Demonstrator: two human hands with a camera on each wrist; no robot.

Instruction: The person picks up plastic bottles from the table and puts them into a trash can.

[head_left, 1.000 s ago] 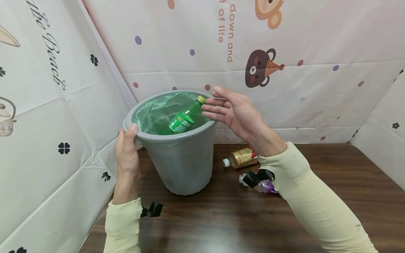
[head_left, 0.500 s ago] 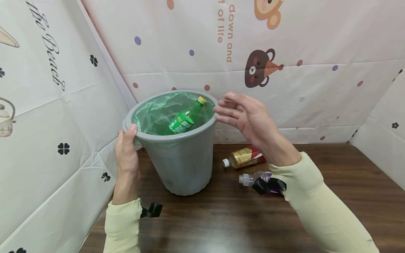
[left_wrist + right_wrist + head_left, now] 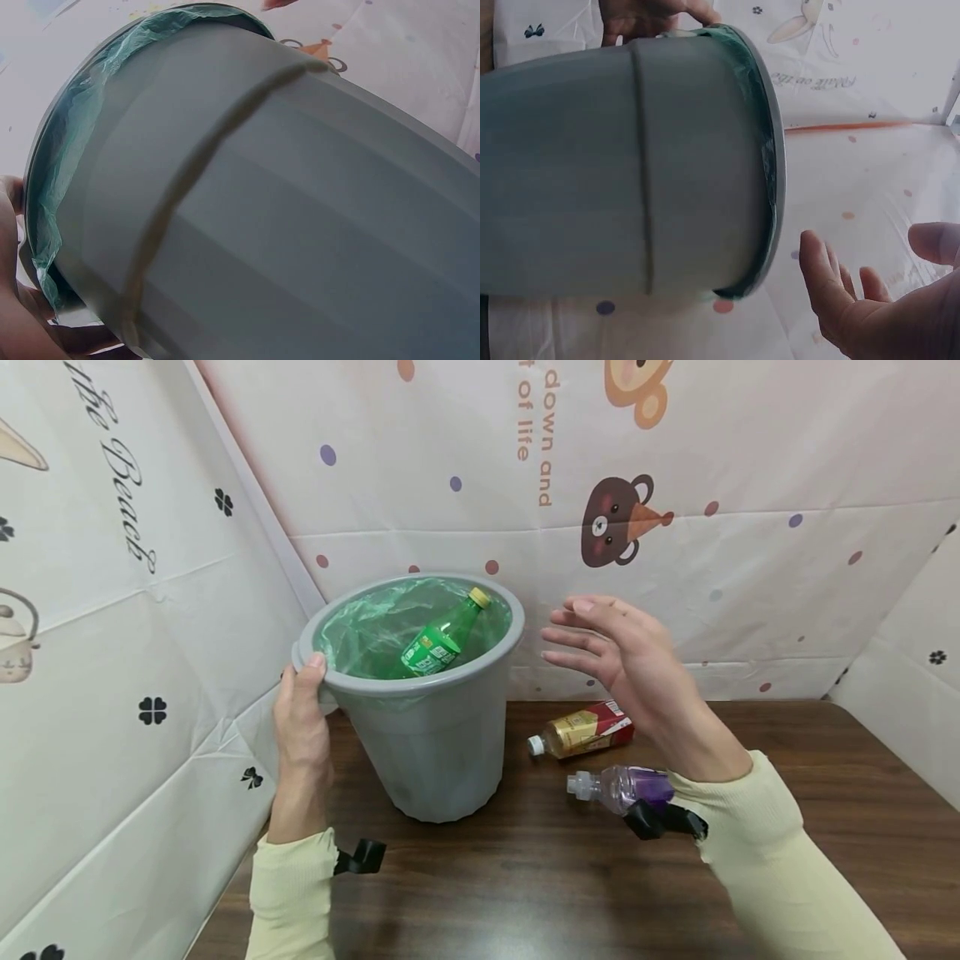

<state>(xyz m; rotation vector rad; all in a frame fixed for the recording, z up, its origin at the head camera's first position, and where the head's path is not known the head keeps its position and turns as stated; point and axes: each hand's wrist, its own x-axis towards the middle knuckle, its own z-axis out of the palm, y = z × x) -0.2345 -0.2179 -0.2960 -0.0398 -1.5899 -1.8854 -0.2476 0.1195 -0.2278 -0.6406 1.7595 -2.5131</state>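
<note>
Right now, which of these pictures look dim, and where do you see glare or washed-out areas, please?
Head view: brightly lit, with pale glare on the wooden table near the bottom edge; left wrist view: dim, the grey bin dull; right wrist view: the bin also dim, the printed backdrop washed out at upper right.

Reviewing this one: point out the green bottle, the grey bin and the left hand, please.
Green bottle (image 3: 436,646): head view, on its label.
Grey bin (image 3: 433,747): head view, on its outer wall.
Left hand (image 3: 302,722): head view, on the back of the hand.
</note>
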